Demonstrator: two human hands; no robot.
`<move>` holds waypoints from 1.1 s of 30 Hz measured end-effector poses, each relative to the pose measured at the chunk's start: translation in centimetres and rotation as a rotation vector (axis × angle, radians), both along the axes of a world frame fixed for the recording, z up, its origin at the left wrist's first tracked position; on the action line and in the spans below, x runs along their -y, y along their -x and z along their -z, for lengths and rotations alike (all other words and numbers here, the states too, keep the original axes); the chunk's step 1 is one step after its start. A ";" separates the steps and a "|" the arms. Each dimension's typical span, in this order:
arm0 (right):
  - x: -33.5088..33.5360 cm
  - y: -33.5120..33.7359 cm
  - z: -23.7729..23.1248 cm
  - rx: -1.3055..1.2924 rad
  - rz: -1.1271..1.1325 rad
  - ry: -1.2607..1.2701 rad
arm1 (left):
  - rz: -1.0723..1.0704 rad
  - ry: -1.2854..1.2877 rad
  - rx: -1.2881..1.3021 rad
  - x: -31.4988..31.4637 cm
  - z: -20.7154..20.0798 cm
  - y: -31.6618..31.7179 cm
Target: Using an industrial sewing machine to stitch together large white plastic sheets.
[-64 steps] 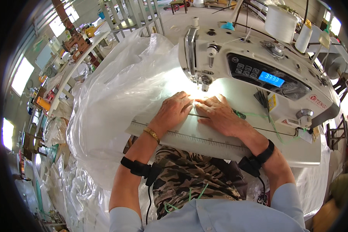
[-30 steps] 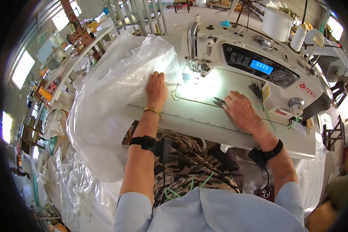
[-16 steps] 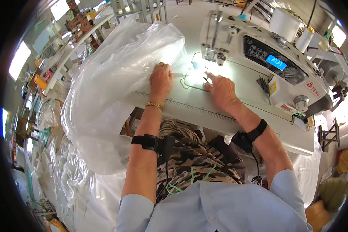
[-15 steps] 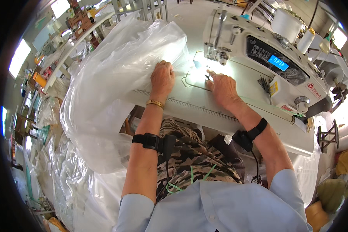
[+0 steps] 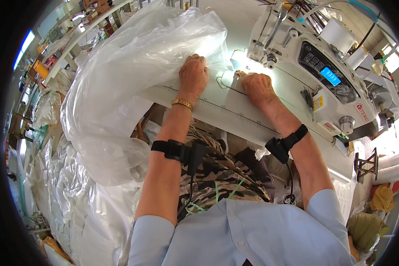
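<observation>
A large, clear plastic sheet [image 5: 115, 75] lies bunched over the left of the white sewing table and hangs past its front edge. My left hand [image 5: 193, 76] is closed on the near right part of this sheet, fingers curled under. To the front left of the sewing machine's [image 5: 323, 75] lit needle area, my right hand [image 5: 257, 90] has its thumb and fingers pinched together. What they hold is too small to make out. A bent wire loop [image 5: 221, 83] sits on the table between my hands. The needle itself is lost in glare.
A ruler strip [image 5: 235, 114] runs along the table's front edge. White thread cones [image 5: 338, 34] stand behind the machine. More crumpled plastic [image 5: 71, 195] is heaped at the lower left. A cluttered bench [image 5: 82, 42] stands at the far left, and a small dark stand [image 5: 366, 163] at the right.
The whole view has shifted. My right hand has moved a little left of the machine head, closer to my left hand. A dark pointed tip seen by its fingers earlier no longer shows.
</observation>
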State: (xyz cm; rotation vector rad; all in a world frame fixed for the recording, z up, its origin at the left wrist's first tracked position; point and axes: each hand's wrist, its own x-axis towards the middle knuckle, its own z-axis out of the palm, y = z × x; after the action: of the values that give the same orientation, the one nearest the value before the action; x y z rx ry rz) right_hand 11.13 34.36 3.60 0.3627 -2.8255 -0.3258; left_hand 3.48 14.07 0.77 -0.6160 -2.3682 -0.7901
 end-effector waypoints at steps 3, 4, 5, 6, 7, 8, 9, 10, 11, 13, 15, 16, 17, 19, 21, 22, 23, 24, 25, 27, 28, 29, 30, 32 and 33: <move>-0.7 -2.4 -0.2 0.028 0.033 -0.001 | -0.004 0.019 -0.002 0.0 0.1 0.1; -1.3 -3.7 -0.5 0.039 0.044 0.059 | -0.007 0.034 0.014 0.0 0.1 0.1; -2.0 -5.0 -0.7 0.042 0.068 0.118 | 0.009 0.025 -0.016 0.0 0.2 0.2; -2.8 -6.6 -0.9 0.033 0.089 0.116 | -0.002 0.046 -0.028 0.0 0.3 0.3; -3.6 -8.3 -0.9 0.019 0.062 0.126 | -0.005 0.067 -0.039 -0.1 0.4 0.3; -4.8 -10.1 -1.0 0.008 0.055 0.136 | 0.014 0.082 -0.034 0.0 0.5 0.5; -5.5 -11.5 -0.7 0.017 0.128 0.096 | 0.019 0.104 -0.024 -0.1 0.6 0.6; -6.4 -13.2 -0.4 -0.040 0.160 0.104 | 0.075 0.074 -0.078 0.0 0.8 0.7; -7.2 -14.8 0.0 -0.093 0.095 0.153 | 0.075 0.074 -0.058 -0.1 0.9 0.9; -8.2 -18.6 1.3 -0.244 -0.109 0.205 | 0.054 0.132 -0.031 -0.1 1.0 1.2; -8.6 -23.3 3.2 -0.315 -0.291 0.213 | 0.070 0.169 -0.056 -0.1 1.2 1.5; -8.7 -25.6 4.3 -0.363 -0.273 0.228 | 0.074 0.180 -0.073 -0.1 1.3 1.7; -9.0 -28.0 5.4 -0.296 -0.257 0.250 | 0.085 0.182 -0.090 0.0 1.4 1.9; -10.2 -32.0 7.7 -0.229 -0.215 0.287 | 0.095 0.211 -0.105 0.1 1.6 2.4; -11.6 -34.9 9.9 -0.066 -0.024 0.285 | 0.100 0.240 -0.094 0.3 1.9 2.9; -12.3 -35.6 11.0 -0.054 0.012 0.279 | 0.083 0.254 -0.100 0.4 2.0 3.2; -13.2 -35.9 11.9 -0.087 0.004 0.251 | 0.091 0.262 -0.096 0.4 2.1 3.5; -13.6 -36.2 12.8 -0.128 0.016 0.247 | 0.069 0.269 -0.087 0.6 2.2 3.7; -13.7 -36.3 13.7 -0.118 0.029 0.288 | 0.047 0.276 -0.079 0.7 2.3 3.9; -13.7 -36.4 14.9 -0.133 0.038 0.410 | 0.057 0.300 -0.073 0.9 2.4 4.2; -13.7 -36.5 15.2 -0.121 0.037 0.487 | 0.055 0.309 -0.071 1.0 2.4 4.3; -13.6 -36.6 15.3 -0.161 0.054 0.511 | 0.065 0.311 -0.079 1.0 2.4 4.4; -13.6 -36.9 15.2 -0.209 0.183 0.641 | 0.063 0.300 -0.075 1.1 2.4 4.4; -13.4 -37.6 14.3 -0.253 0.314 0.782 | 0.059 0.301 -0.068 1.2 2.4 4.4; -13.4 -37.9 13.4 -0.322 0.517 0.940 | 0.064 0.299 -0.068 1.2 2.5 4.4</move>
State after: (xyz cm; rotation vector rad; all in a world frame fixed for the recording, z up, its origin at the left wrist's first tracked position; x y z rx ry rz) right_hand 48.99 47.72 -9.84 -0.5623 -2.3627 0.7646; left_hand -0.95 12.88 -1.69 -0.8302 -2.4330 -0.4346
